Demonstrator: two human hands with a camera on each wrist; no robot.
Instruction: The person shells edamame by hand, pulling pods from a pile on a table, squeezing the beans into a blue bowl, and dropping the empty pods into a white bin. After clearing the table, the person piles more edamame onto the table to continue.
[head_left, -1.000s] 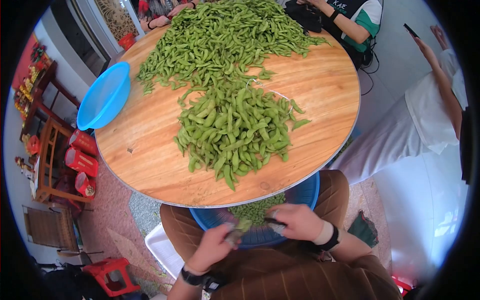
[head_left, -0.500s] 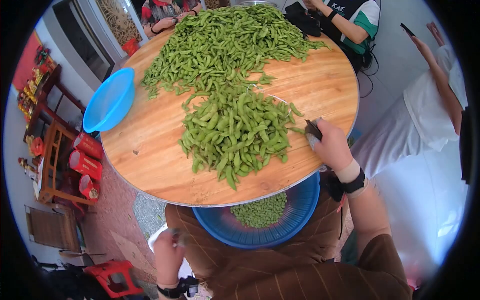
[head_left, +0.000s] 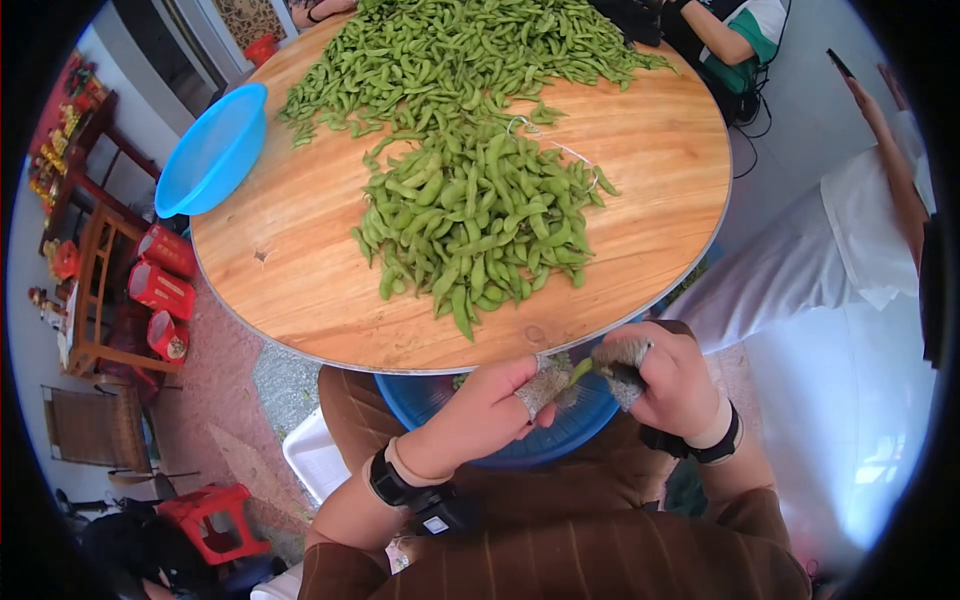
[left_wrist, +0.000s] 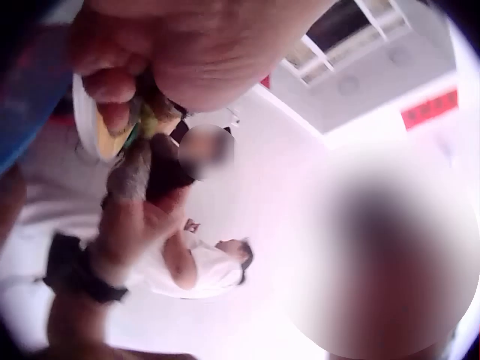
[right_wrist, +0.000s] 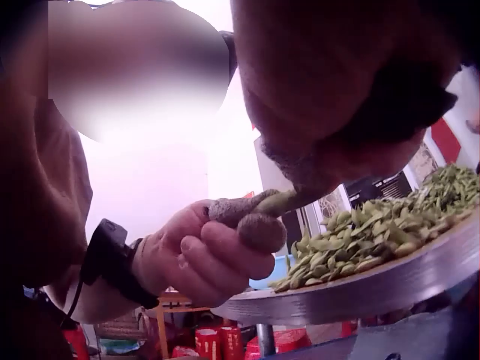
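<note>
Pod held end to end between both hands, just above basin
Left hand pinches one tip with wrapped thumb and finger, right hand curls round the other end; pod looks light, bendy, fuzzy enough not to slip, with a soft shell likely to split under a squeeze; best grip is at the tips, clear of the bean bulges; pile lies beyond basin

Round wooden table bears heaped green pods and a blue bowl
</note>
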